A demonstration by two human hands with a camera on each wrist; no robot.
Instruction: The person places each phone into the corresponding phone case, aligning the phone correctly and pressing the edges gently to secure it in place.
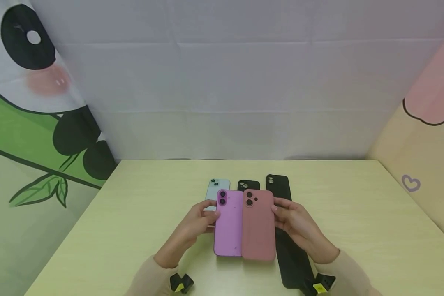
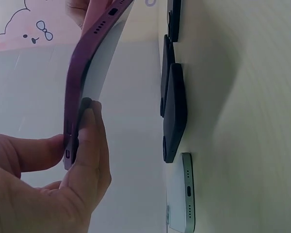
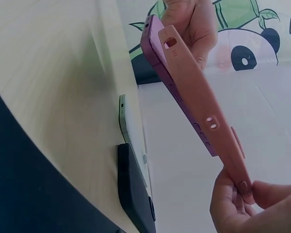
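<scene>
A pale yellow-green table [image 1: 140, 213] stands before a white cloth backdrop [image 1: 237, 82] between cartoon-printed side panels [image 1: 29, 123].

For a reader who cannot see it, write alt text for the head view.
Two hands hold phones side by side above a pale table: the left hand grips a purple phone, the right hand a pink case. Behind them lie a pale blue phone and two black cases.

Two phones held side by side above the table.
The purple phone [image 1: 228, 224] and the dusty-pink case [image 1: 258, 225] are lifted off the tabletop, backs up, camera ends pointing away, long edges touching. The purple one sits on the left, pinched at its left edge; the pink one at its right edge.
</scene>
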